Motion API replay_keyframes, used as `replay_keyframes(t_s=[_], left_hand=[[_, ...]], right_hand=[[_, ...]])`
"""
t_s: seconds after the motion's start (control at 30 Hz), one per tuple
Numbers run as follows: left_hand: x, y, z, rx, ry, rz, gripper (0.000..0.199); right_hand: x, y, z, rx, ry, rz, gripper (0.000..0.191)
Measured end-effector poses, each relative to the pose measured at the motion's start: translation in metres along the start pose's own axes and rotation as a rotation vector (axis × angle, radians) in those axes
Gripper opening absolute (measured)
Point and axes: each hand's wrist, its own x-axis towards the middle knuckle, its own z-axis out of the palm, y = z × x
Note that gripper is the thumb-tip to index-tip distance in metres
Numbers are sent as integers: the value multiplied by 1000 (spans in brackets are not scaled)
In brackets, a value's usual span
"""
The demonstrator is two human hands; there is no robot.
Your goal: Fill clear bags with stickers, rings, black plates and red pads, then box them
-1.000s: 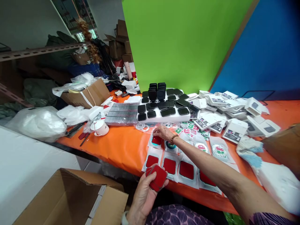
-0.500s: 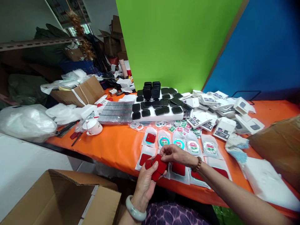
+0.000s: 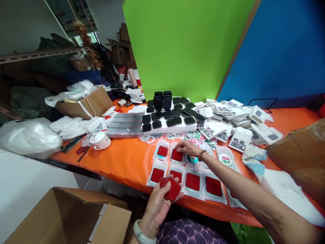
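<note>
My left hand (image 3: 157,205) holds a fanned stack of red square pads (image 3: 173,190), thumb on top, near the table's front edge. Farther back, my right hand (image 3: 189,148) has its fingertips closed at the upper edge of a single red pad (image 3: 177,156). This pad lies over the second white pouch of the back row. Red pads also rest on the leftmost back pouch (image 3: 157,158) and along the front row, such as one on a front pouch (image 3: 195,195). Round green-and-white stickers (image 3: 225,160) show on pouches to the right, partly covered by my right forearm.
Behind the pouches, black square devices (image 3: 169,113) stand on a white block. White printed boxes (image 3: 241,139) are heaped at the right, beside a brown package (image 3: 302,156). A lidded white mug (image 3: 100,140) stands left; an open carton (image 3: 68,217) sits below the table.
My right hand has moved forward from the stack in my left hand, carrying one red pad onto the second back pouch. My left hand keeps the remaining pads.
</note>
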Motion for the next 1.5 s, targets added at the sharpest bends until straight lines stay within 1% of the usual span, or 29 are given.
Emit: replay_keyframes(t_s=[0.13, 0.2, 0.23, 0.27, 0.3, 0.4, 0.43, 0.53, 0.57, 0.63, 0.73, 0.8, 0.87, 0.93, 1.03, 1.13, 1.17, 1.23, 1.27, 1.3, 1.33, 1.4, 1.47, 1.5], left_hand=[[4, 0, 3, 16, 68, 53, 21], [7, 1, 6, 24, 107, 72, 22], [9, 1, 8, 26, 119, 82, 23], [10, 1, 10, 27, 122, 91, 24], [13, 0, 12, 28, 122, 99, 25], [20, -4, 17, 40, 97, 116, 24], [23, -6, 18, 52, 83, 117, 24], [30, -14, 22, 82, 53, 98, 26], [31, -17, 23, 80, 53, 91, 28], [31, -20, 25, 68, 58, 79, 31], [26, -20, 27, 59, 61, 50, 30], [23, -19, 28, 54, 50, 17, 28], [19, -17, 30, 42, 32, -22, 26], [16, -16, 32, 18, 10, -75, 25], [13, -15, 36, -18, -35, -129, 20], [14, -16, 38, -4, -81, -110, 18], [15, -17, 38, 8, -76, -93, 18], [17, -18, 39, 41, -40, -53, 21], [19, -19, 40, 59, -26, -32, 24], [21, -20, 41, 77, -19, -12, 25], [22, -20, 42, 93, -19, 6, 27], [25, -23, 46, 123, -39, 25, 29], [27, -26, 50, 147, -65, 21, 29], [28, -28, 52, 161, -75, 12, 29]], right_hand=[[-3, -1, 4, -107, 124, -47, 13], [-13, -4, 5, -132, 215, -90, 17], [-20, -6, 6, -121, 241, -110, 17], [-29, -8, 7, -83, 236, -121, 18], [-38, -10, 10, -17, 196, -120, 20], [-70, -13, 23, 238, -30, -63, 26], [-79, -13, 27, 314, -85, -37, 28], [-97, -11, 35, 465, -149, 43, 31], [-99, -9, 34, 489, -152, 66, 31], [-99, -4, 24, 501, -126, 92, 31], [-88, 6, -4, 448, -5, 86, 30], [-79, 12, -24, 351, 68, 58, 28], [-70, 17, -40, 240, 83, 26, 26], [-63, 20, -49, 150, 57, 9, 25], [-54, 24, -50, 18, 44, 11, 25], [-50, 28, -46, -43, 79, 28, 24], [-51, 29, -45, -66, 114, 22, 24], [-57, 29, -40, -145, 235, -20, 27], [-63, 28, -37, -176, 292, -54, 27], [-71, 26, -33, -179, 321, -86, 27], [-79, 23, -28, -140, 304, -105, 26], [-99, 16, -15, 58, 164, -85, 27], [-116, 10, -4, 296, 17, -34, 28], [-122, 9, 0, 397, -28, -11, 29]])
